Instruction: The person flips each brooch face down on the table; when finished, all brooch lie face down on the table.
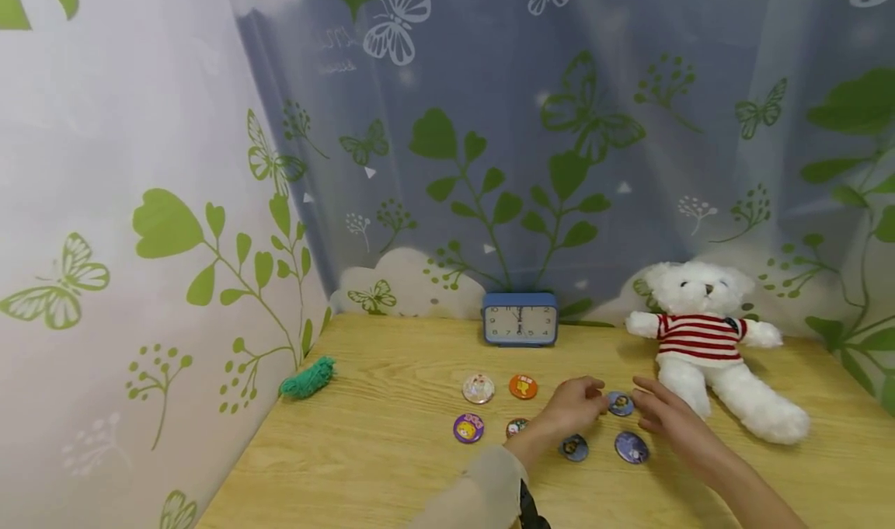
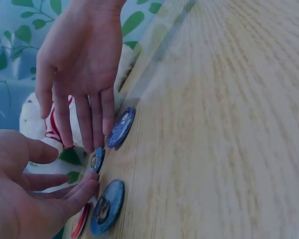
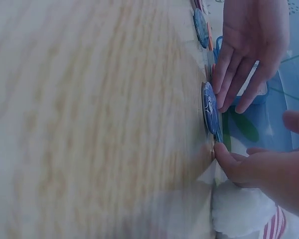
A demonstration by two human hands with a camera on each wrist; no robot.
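1. I count eight badges (image 1: 632, 447), one mostly hidden in my head view, on one counter (image 1: 377, 451).
2. I make out one clock (image 1: 520, 320).
3. I see one bear (image 1: 701, 341).
4. One green bundle (image 1: 308, 378).
5. I count two hands (image 1: 575, 406).

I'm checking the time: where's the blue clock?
In the head view, the blue clock stands just right of centre, behind the orange badge and left of the white teddy bear.

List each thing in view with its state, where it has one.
Left hand, fingers relaxed, holding nothing
Right hand, fingers extended, holding nothing
Blue badge between the hands, picture up
Other badges, picture up, some partly hidden
Clock, upright
Teddy bear, sitting upright, dressed
Green bundle, lying down
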